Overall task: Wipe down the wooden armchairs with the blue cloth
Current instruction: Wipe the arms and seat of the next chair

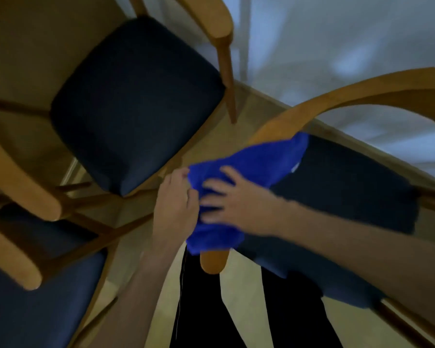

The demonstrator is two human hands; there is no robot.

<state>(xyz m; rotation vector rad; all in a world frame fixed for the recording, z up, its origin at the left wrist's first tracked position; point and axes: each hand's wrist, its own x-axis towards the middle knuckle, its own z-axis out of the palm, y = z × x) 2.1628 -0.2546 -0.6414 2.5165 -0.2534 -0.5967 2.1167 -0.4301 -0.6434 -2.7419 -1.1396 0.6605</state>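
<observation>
Draping armrest (pixel 274 126), rumpled blue cloth (pixel 251 162)

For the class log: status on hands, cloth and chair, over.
Left hand pinches cloth edge. Right hand presses it flat on armrest. Nothing in the way.

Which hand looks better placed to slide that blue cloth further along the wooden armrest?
Probably the right hand: it lies spread on the blue cloth draped over the armrest. The left hand only pinches the cloth's near edge.
</observation>
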